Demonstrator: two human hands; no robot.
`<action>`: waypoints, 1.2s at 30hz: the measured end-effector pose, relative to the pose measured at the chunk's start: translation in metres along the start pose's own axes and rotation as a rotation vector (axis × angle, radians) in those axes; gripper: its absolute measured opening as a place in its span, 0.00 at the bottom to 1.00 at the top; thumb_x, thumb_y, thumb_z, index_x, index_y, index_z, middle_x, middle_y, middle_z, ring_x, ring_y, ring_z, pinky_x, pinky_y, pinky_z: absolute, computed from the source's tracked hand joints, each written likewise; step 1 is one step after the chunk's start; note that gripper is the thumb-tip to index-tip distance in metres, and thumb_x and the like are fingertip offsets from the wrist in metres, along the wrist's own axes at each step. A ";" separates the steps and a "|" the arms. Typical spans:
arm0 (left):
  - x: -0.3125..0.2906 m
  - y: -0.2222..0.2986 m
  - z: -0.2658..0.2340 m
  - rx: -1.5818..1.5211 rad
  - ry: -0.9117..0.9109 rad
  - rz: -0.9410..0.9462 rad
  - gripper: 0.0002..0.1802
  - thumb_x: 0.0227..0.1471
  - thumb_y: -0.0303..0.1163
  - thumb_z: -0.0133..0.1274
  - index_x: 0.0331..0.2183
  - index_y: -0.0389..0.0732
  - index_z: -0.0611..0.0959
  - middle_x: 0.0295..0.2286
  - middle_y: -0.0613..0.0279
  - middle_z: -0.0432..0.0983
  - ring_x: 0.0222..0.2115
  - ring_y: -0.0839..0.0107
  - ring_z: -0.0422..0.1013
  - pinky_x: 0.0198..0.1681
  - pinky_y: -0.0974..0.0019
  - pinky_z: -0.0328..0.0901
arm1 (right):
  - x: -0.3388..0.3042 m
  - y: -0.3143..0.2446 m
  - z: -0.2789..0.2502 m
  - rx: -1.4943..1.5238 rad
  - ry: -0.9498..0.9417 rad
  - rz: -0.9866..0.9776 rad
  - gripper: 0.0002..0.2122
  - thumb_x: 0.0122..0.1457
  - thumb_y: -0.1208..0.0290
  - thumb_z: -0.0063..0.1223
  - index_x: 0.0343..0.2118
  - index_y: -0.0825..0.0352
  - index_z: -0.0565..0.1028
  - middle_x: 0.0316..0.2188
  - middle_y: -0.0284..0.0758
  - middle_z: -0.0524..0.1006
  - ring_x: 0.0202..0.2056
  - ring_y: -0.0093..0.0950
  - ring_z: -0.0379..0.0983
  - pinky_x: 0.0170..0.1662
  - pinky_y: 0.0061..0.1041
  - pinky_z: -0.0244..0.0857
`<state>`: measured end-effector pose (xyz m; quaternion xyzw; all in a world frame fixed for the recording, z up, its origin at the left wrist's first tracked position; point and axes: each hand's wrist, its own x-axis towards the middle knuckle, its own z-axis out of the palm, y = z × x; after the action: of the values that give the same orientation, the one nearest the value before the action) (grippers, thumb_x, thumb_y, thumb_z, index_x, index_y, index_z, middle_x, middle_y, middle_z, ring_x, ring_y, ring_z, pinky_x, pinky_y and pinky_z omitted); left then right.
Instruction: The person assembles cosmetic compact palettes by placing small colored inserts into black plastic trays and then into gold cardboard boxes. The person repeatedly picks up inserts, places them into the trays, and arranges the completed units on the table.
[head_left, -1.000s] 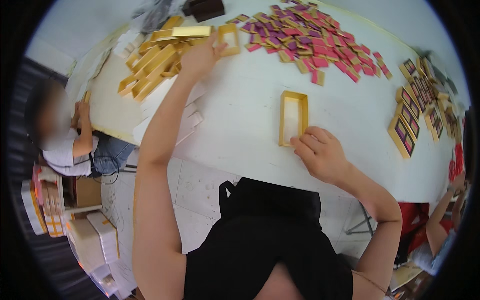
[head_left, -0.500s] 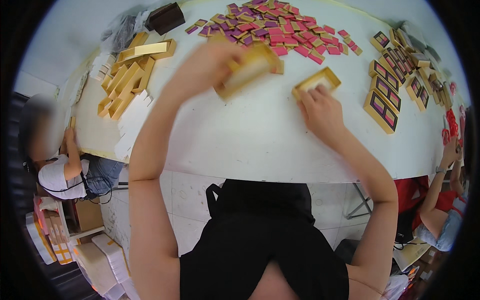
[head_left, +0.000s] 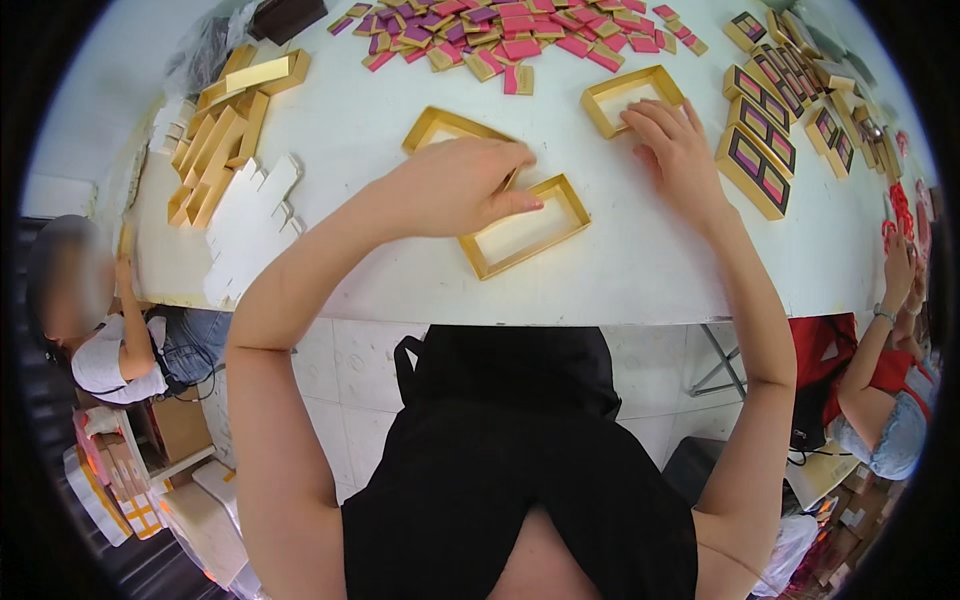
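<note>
My left hand (head_left: pixel 475 185) is curled over the neighbouring ends of two shallow gold box trays. One is the near tray (head_left: pixel 485 268), with a pale inside; the other is the far tray (head_left: pixel 425 125), partly covered by my hand. A bit of gold wall shows between my thumb and forefinger, and the rest of the grip is hidden. My right hand (head_left: pixel 675 150) rests at the near right corner of a third gold tray (head_left: pixel 592 105). Its fingers are stretched out over the rim, and its thumb is beside the near wall.
Small pink and purple packets with gold (head_left: pixel 520 45) lie heaped at the back. Gold boxes with dark windowed fronts (head_left: pixel 752 170) stand at right. More gold trays (head_left: pixel 225 140) and white card pieces (head_left: pixel 255 215) are at left. People sit at both sides.
My left hand has come nearer and lowered, and two separate trays now lie beneath it. The right tray has been pushed slightly farther back. The whole view has shifted a little.
</note>
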<state>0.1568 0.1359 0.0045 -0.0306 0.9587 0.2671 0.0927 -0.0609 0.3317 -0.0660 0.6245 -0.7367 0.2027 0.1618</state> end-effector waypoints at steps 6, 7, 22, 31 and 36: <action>0.000 0.004 0.025 -0.028 0.167 0.069 0.35 0.53 0.31 0.57 0.59 0.35 0.63 0.42 0.44 0.75 0.43 0.48 0.72 0.47 0.54 0.67 | -0.003 -0.025 -0.017 0.036 -0.132 -0.173 0.12 0.45 0.85 0.54 0.33 0.64 0.77 0.31 0.31 0.75 0.40 0.33 0.71 0.56 0.38 0.61; 0.006 0.003 0.032 -0.025 0.173 0.039 0.35 0.52 0.28 0.56 0.59 0.35 0.63 0.42 0.43 0.75 0.44 0.47 0.71 0.47 0.54 0.67 | -0.007 -0.028 -0.020 0.044 -0.140 -0.160 0.12 0.44 0.85 0.53 0.33 0.63 0.77 0.31 0.31 0.75 0.39 0.33 0.71 0.55 0.37 0.62; 0.037 -0.092 -0.049 0.338 0.709 -0.171 0.21 0.52 0.26 0.54 0.50 0.40 0.77 0.49 0.52 0.75 0.50 0.54 0.70 0.52 0.56 0.67 | -0.007 -0.004 -0.035 0.095 0.047 0.002 0.13 0.49 0.85 0.56 0.39 0.67 0.77 0.40 0.37 0.78 0.43 0.38 0.73 0.47 0.36 0.66; -0.047 -0.248 -0.115 0.850 0.432 -0.703 0.25 0.46 0.33 0.64 0.49 0.57 0.80 0.49 0.63 0.75 0.59 0.63 0.61 0.55 0.14 0.42 | -0.008 -0.003 -0.026 0.069 0.330 -0.042 0.14 0.46 0.91 0.53 0.37 0.71 0.77 0.39 0.40 0.78 0.41 0.41 0.74 0.43 0.34 0.69; -0.047 -0.256 -0.115 0.758 0.485 -0.433 0.10 0.49 0.36 0.61 0.32 0.44 0.78 0.36 0.63 0.79 0.41 0.57 0.74 0.46 0.44 0.67 | -0.016 0.005 -0.022 0.070 0.378 -0.033 0.16 0.43 0.91 0.52 0.36 0.70 0.77 0.38 0.40 0.78 0.38 0.40 0.74 0.39 0.34 0.68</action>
<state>0.2116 -0.1422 -0.0191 -0.2544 0.9539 -0.1403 -0.0748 -0.0631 0.3570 -0.0554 0.5927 -0.6754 0.3388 0.2788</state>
